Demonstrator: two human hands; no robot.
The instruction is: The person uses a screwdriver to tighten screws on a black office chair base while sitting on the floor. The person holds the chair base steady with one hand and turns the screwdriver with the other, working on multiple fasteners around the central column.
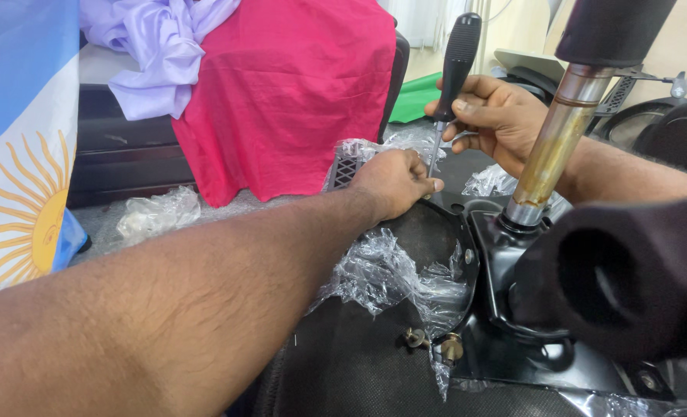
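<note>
Right hand is gripping a black-handled screwdriver upright. Left hand has fingers curled at its tip, on the chair base with crumpled plastic wrap around

— What tool is that?

— A screwdriver with a black ribbed plastic handle and a thin steel shaft. It stands nearly upright, leaning slightly right at the top, far in the scene and right of centre. The right hand grips the lower handle; the left hand pinches near the tip.

— Where does the tip meet?

— At the far edge of the black metal seat plate of an upturned office chair, which lies near and right, half wrapped in crumpled clear plastic. The exact contact is hidden by fingers.

— Anything on the plate?

— Two brass-coloured bolts stand loosely near its near-left edge, heads up.
</note>
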